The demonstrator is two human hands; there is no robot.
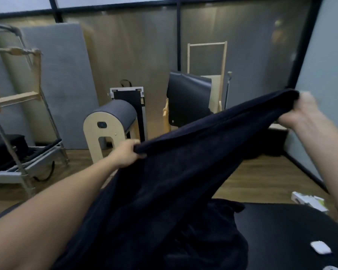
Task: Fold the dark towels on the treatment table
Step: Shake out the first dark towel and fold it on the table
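A dark towel (183, 162) is stretched in the air between both hands, sloping up from left to right. My left hand (125, 153) grips its lower left corner. My right hand (302, 112), blurred, grips the upper right corner. The towel's lower part hangs down onto a heap of more dark towels (213, 236) lying on the black treatment table (281, 230) at the bottom of the view.
A small white object (320, 247) and a white-green box (308, 201) sit at the table's right side. Beyond the table stand a barrel-shaped padded bench (109, 125), a dark chair (187, 102), a metal frame apparatus (18, 133) at left and a grey wall (324, 65) at right.
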